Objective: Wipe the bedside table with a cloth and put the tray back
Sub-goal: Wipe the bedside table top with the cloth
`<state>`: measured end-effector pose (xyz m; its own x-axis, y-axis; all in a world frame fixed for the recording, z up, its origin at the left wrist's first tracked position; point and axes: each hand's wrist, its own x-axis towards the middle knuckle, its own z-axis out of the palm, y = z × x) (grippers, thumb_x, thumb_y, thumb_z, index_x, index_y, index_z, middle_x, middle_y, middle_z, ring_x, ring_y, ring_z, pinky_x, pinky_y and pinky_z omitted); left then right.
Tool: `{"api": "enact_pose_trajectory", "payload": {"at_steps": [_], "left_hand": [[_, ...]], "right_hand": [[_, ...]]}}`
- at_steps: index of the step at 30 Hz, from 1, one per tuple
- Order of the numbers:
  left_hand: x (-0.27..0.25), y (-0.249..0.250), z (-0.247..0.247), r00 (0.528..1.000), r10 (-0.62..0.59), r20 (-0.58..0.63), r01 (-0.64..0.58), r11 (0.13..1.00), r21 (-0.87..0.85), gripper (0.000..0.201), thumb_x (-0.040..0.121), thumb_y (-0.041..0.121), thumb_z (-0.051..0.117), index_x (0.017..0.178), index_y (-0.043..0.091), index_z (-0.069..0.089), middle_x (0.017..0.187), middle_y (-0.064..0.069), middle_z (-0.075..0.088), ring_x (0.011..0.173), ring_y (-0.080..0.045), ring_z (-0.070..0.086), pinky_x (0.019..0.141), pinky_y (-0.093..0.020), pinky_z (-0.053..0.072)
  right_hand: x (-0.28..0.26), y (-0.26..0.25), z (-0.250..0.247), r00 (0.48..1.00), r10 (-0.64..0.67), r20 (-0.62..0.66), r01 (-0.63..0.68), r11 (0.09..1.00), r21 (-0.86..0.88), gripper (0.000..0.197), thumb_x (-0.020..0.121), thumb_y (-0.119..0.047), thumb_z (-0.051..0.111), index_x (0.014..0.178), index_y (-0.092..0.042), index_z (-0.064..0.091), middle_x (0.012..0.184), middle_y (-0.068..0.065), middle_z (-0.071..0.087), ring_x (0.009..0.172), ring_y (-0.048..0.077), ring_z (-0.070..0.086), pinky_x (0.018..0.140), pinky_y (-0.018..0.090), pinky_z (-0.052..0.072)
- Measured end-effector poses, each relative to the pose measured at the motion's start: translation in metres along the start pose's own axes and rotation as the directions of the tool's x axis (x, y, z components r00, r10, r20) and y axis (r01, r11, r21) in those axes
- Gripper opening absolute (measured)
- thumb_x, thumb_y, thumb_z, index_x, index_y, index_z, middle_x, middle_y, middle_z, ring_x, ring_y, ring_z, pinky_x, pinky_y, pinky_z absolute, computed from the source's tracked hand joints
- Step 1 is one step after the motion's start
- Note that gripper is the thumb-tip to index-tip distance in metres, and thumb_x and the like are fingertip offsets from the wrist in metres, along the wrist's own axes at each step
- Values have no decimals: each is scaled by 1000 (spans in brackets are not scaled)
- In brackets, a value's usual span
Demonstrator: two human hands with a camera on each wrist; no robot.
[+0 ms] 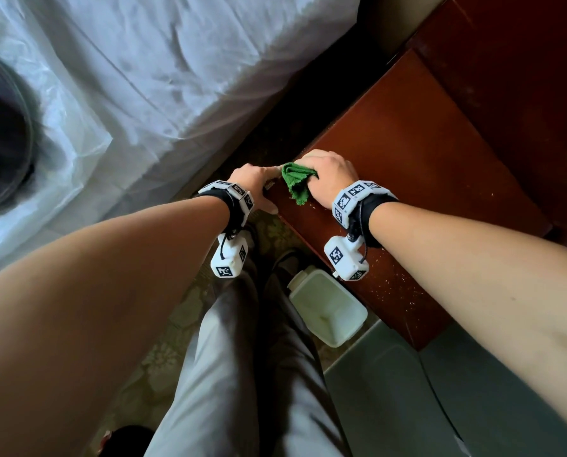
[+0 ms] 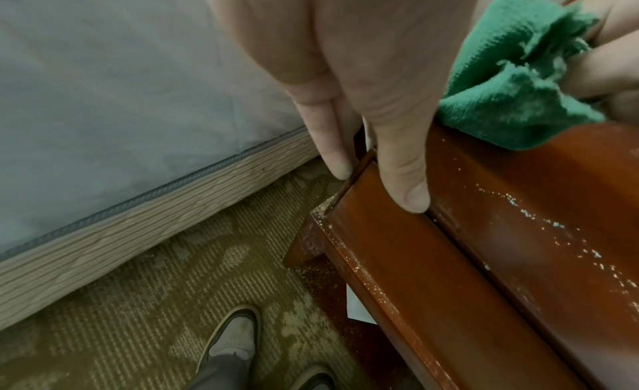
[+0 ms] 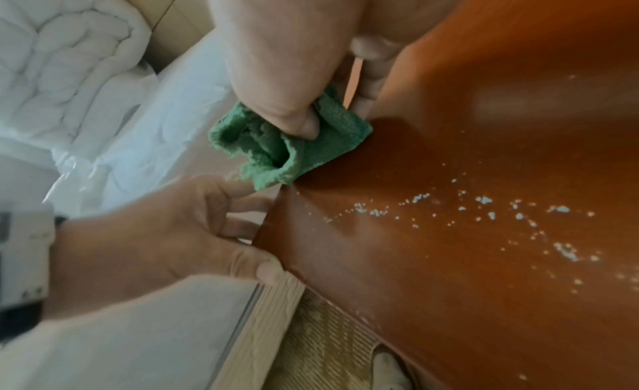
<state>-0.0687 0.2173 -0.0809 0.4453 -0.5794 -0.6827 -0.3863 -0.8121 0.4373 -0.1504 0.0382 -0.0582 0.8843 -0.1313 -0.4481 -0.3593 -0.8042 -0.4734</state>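
A reddish-brown wooden bedside table [image 1: 407, 166] stands right of the bed, with pale crumbs [image 3: 484, 204] scattered over its top. My right hand [image 1: 331, 176] grips a crumpled green cloth [image 1: 297, 184] and presses it on the table's near-left corner; the thumb pinches the cloth [image 3: 276, 152] in the right wrist view. My left hand [image 1: 257, 183] rests against that corner, fingers down the table's side [image 2: 518, 245], thumb on its front edge, holding nothing. A dark round tray [image 1: 1, 127] lies on the bed at far left, partly cut off.
The bed [image 1: 143, 61] with white sheet and clear plastic fills the upper left, a narrow carpet gap beside the table. A white plastic container [image 1: 328, 308] and a grey bin [image 1: 407, 390] stand on the floor below the table's front. My shoes [image 2: 235, 338] are on the carpet.
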Motion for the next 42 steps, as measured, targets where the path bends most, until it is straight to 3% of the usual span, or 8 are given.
{"api": "enact_pose_trajectory", "payload": {"at_steps": [8, 18, 21, 24, 28, 32, 37, 42], "left_hand": [[-2, 2, -1, 999, 38, 0, -38, 999, 0, 104, 66, 27, 88, 150, 37, 27, 129, -2, 62, 116, -24, 59, 98, -32, 45], [5, 19, -11, 992, 81, 98, -101, 971, 217, 118, 68, 26, 86, 153, 37, 5, 144, -1, 46, 124, -27, 52, 98, -37, 45], [4, 28, -11, 993, 82, 82, -101, 958, 268, 118, 66, 29, 87, 154, 31, 9, 148, -4, 36, 122, -31, 53, 96, -40, 47], [3, 42, -10, 994, 106, 34, -112, 939, 326, 119, 61, 36, 89, 153, 28, 14, 151, -6, 26, 125, -32, 46, 95, -44, 49], [6, 71, -14, 988, 155, 8, -145, 903, 405, 119, 61, 39, 88, 152, 32, 13, 154, -5, 18, 132, -29, 33, 92, -49, 50], [11, 111, -16, 980, 196, 30, -185, 853, 489, 120, 62, 43, 87, 153, 31, 9, 158, -8, 12, 142, -31, 19, 106, -48, 39], [14, 159, -8, 968, 237, 85, -246, 811, 530, 119, 63, 46, 86, 153, 31, 10, 158, -6, 13, 143, -30, 19, 110, -51, 34], [16, 204, 9, 951, 265, 156, -307, 776, 552, 122, 61, 46, 86, 153, 33, 6, 159, -3, 9, 143, -30, 18, 111, -52, 33]], "right_hand": [[-18, 7, -2, 950, -34, 309, 81, 986, -142, 54, 73, -13, 45, 110, -50, 59, 117, -14, 59, 105, 23, 58, 93, 42, 49], [-54, 33, -21, 937, 34, 348, 29, 984, -174, 54, 75, -3, 47, 106, -42, 68, 115, -13, 66, 102, 22, 62, 89, 39, 53], [-54, 38, -23, 950, 202, 238, -218, 975, 43, 42, 73, -8, 48, 94, -35, 73, 86, -11, 72, 78, 20, 64, 71, 30, 56], [-54, 45, -24, 931, 365, 32, -356, 880, 314, 22, 73, -14, 53, 85, -18, 70, 68, 4, 67, 60, 19, 53, 59, 29, 43], [-59, 52, -38, 846, 521, -110, -414, 774, 479, 11, 74, -9, 55, 78, -11, 66, 66, 4, 61, 64, 22, 51, 55, 28, 36], [-75, 69, -49, 792, 592, -150, -452, 734, 507, 16, 77, -11, 56, 87, -6, 68, 74, 7, 67, 67, 25, 56, 57, 27, 38], [-114, 98, -56, 728, 672, -136, -508, 661, 552, 15, 77, -16, 67, 92, -13, 70, 83, 4, 70, 74, 21, 60, 63, 24, 39], [-166, 132, -57, 599, 788, -143, -591, 556, 584, 16, 79, -15, 64, 94, -12, 70, 87, 9, 71, 78, 29, 62, 65, 28, 43]]}}
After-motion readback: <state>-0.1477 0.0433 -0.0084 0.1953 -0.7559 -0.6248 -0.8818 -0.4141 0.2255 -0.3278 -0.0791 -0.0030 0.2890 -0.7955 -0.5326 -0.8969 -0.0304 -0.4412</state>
